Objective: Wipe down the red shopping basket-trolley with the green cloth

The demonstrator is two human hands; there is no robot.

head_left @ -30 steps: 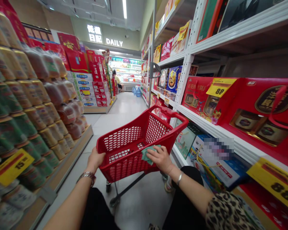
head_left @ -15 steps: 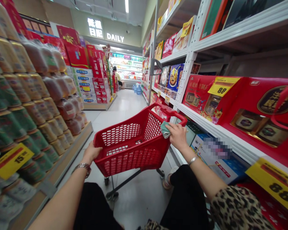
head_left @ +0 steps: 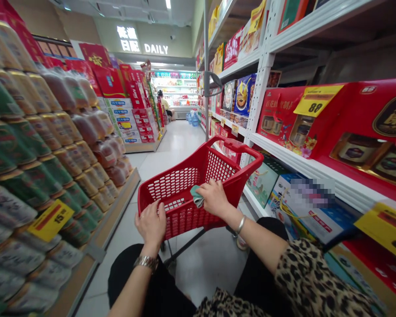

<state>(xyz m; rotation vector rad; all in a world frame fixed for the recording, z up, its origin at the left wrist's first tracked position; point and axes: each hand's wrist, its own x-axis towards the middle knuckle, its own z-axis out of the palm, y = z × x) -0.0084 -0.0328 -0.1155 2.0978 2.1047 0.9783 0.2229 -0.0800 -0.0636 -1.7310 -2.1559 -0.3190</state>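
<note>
Green-and-gold cans (head_left: 29, 176) stand stacked along the left; white metal shelving (head_left: 300, 165) carries red gift boxes (head_left: 277, 110) under a yellow price tag (head_left: 317, 100); a lit DAILY sign (head_left: 155, 48) shows beyond, above a chilled display case (head_left: 173, 90).

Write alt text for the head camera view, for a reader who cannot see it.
A right hand holds a green cloth inside a red plastic shopping cart, with the left hand at its near rim. The cart stands in a supermarket aisle between stacked cans and shelved red gift boxes.

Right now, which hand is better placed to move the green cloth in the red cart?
The right hand: its fingers press on the green cloth inside the red cart. The left hand sits farther off, at the near rim.
</note>
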